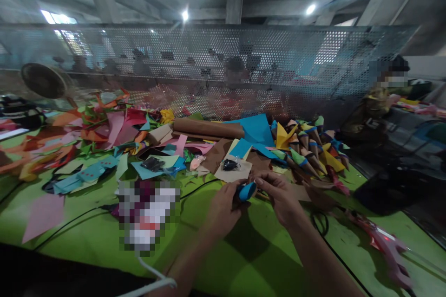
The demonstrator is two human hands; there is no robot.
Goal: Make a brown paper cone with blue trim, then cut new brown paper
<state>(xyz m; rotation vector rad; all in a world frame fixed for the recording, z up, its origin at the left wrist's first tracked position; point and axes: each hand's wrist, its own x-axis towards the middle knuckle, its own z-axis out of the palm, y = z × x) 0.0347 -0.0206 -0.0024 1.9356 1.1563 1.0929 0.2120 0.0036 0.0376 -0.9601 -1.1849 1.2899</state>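
Observation:
My left hand (224,206) is closed around a small rolled piece of blue felt or stiff paper (247,191), its rounded open end facing me above the table. Beside it, my right hand (279,194) has thumb and fingers pinched together at the piece's upper right edge. What lies between those fingertips is too small to make out. Just beyond the hands, a clear bag of small black parts (230,164) rests on a beige sheet (240,172). To the right of the hands lies a pile of brown cones (306,146) with blue, green and yellow trim.
On the green tabletop (87,236), a pink glue gun (392,250) with a red light lies at right, its cord nearby. A blurred-out item (148,216) with cables is at left. Coloured scraps (111,130) and a brown roll (209,127) line the back. A person (374,102) is at right.

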